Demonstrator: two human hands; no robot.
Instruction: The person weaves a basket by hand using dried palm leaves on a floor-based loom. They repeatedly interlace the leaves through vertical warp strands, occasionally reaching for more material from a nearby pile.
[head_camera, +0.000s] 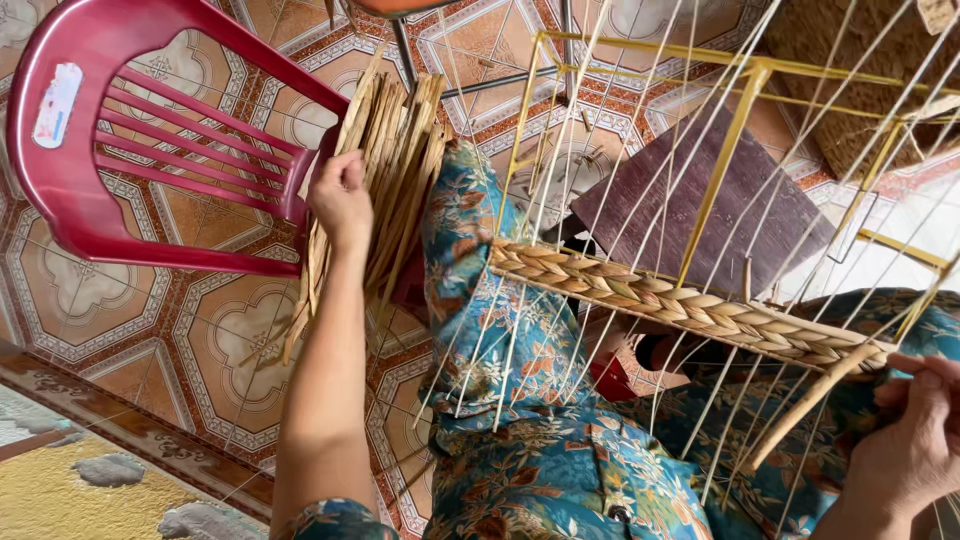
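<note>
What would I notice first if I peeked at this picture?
Probably the bright red plastic chair at the upper left, on the patterned tile floor. The left hand reaches into a bundle of dried straw strips beside it, while the right hand holds the woven braid on a yellow frame.

The floor (215, 330) is made of orange and brown tiles with curly white patterns, a shiny dark red plastic chair (120, 150) (it has thin bars across its back) stands on it, and a flat dark brown wooden board (700, 200) lies nearby.
</note>
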